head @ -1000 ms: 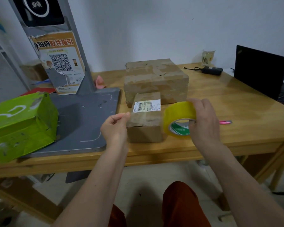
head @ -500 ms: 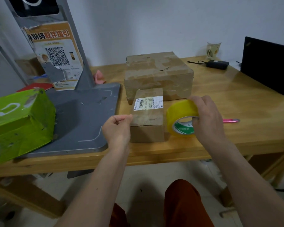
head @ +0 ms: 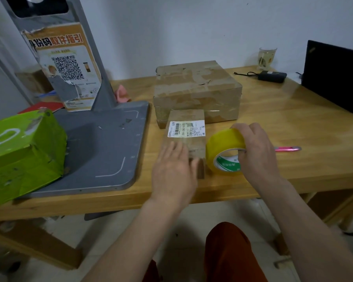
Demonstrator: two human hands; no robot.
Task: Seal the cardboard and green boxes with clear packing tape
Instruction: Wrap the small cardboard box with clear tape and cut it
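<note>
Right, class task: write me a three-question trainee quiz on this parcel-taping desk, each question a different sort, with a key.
1. True or false: the right hand holds the tape roll.
2. Which box does the left hand rest on? A) green box B) small labelled box C) large cardboard box
3. Fill in: the pink cutter lies on the ____ to the right of the tape roll.

Key: 1 true; 2 B; 3 table.
</note>
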